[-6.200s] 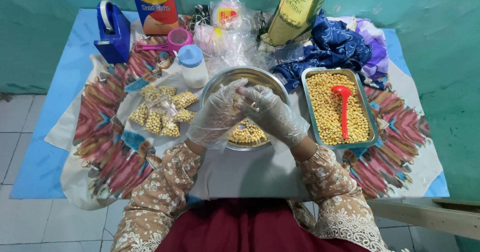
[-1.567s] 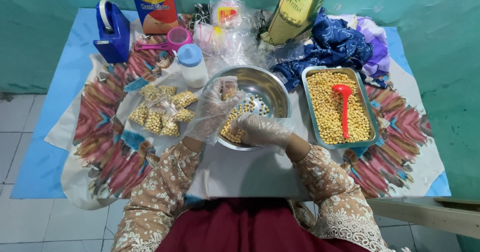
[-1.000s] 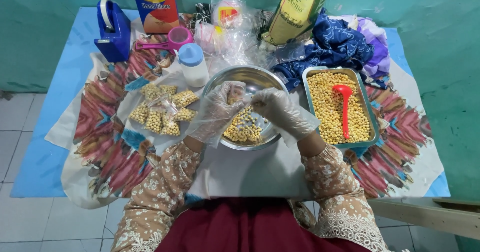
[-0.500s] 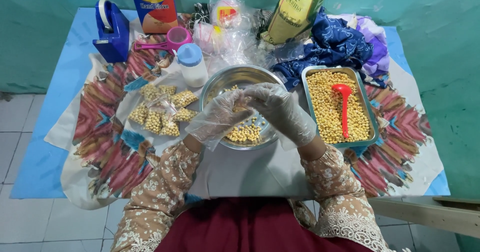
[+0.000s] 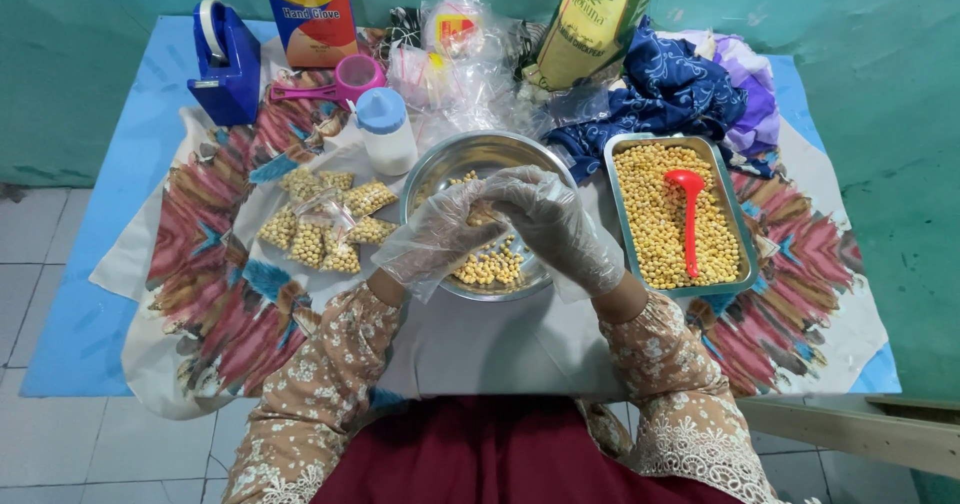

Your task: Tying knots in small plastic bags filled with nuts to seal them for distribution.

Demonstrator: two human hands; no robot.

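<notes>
Both gloved hands meet over the steel bowl (image 5: 440,169), the left hand (image 5: 435,234) and right hand (image 5: 550,222) pinched together on a small bag hidden between them, so spills likely drop back among the beans (image 5: 492,264). Filled packets (image 5: 320,226) lie at nine o'clock, the bean tray (image 5: 742,229) at three.

Teal painted wall (image 5: 880,84) behind and to the right of the table, scuffed and patchy in places. Floor of pale grey-white tiles (image 5: 60,444) with dark grout lines, seen at left and bottom. Low table (image 5: 110,204) with a light blue top, pushed against the wall, covered by a white cloth (image 5: 210,294) with a red and teal pattern. Pale wooden plank (image 5: 860,439) at lower right. Even, soft light, no hard shadows.
</notes>
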